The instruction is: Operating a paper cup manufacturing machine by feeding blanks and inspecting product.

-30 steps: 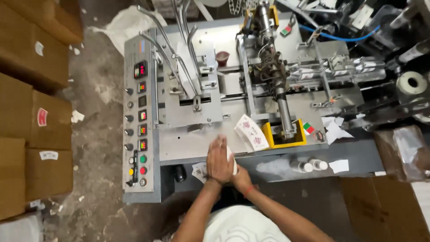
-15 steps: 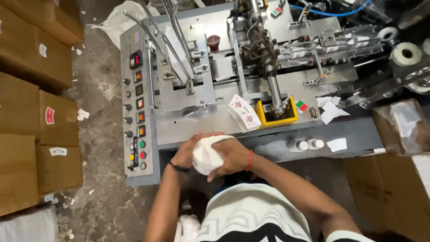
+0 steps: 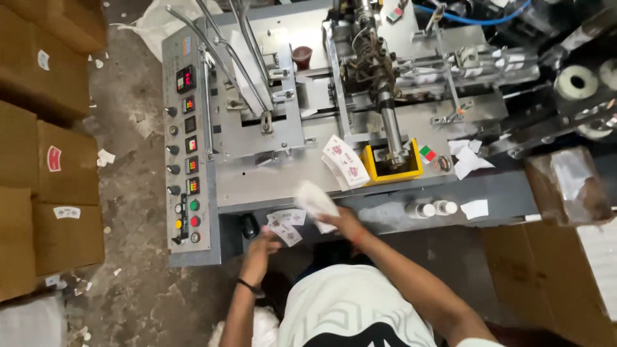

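My right hand (image 3: 342,224) grips a blurred stack of white paper blanks (image 3: 315,199) over the front edge of a grey machine (image 3: 257,183). My left hand (image 3: 259,247) is lower left, at the machine's front lip, touching loose printed paper pieces (image 3: 286,225); whether it grips them is unclear. A fanned stack of printed white blanks (image 3: 345,162) leans beside a yellow holder (image 3: 414,168) on the machine top.
A control panel (image 3: 186,141) with buttons and red displays lines the machine's left side. Cardboard boxes (image 3: 45,167) stand on the floor at left. Two small white bottles (image 3: 432,208) and paper scraps (image 3: 467,159) lie at right. Another box (image 3: 565,257) sits at lower right.
Both hands held the white stack together half a second ago. They have separated: the right hand carries the stack up and right, the left hand has dropped toward the printed pieces.
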